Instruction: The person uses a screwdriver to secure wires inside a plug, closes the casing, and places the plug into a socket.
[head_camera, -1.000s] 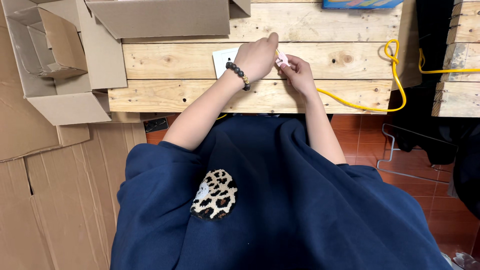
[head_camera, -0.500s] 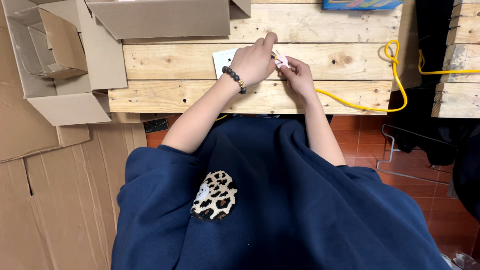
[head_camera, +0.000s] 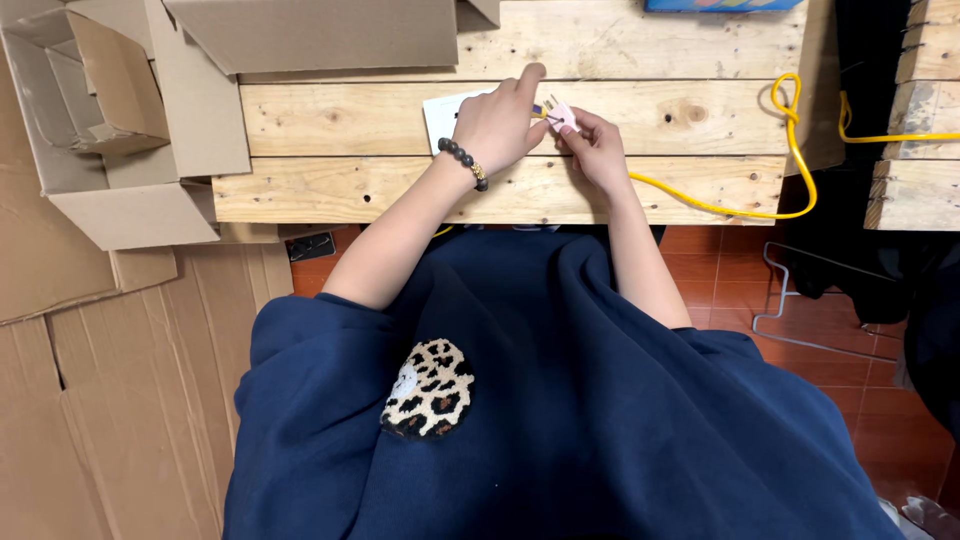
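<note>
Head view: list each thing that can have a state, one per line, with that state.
Left hand: grip closed on the small pink piece, forefinger stretched out.
Right hand: pinching the small pink piece.
Cardboard box: open, flaps spread.
Yellow cable: slack, looped over the wooden bench.
White card: lying flat, partly covered.

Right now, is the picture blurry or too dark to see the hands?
In the head view the light is even and soft, with no glare; the left hand, right hand and wooden bench look sharp. The small pink thing between the hands is too tiny to make out. The far right edge is dark.
</note>
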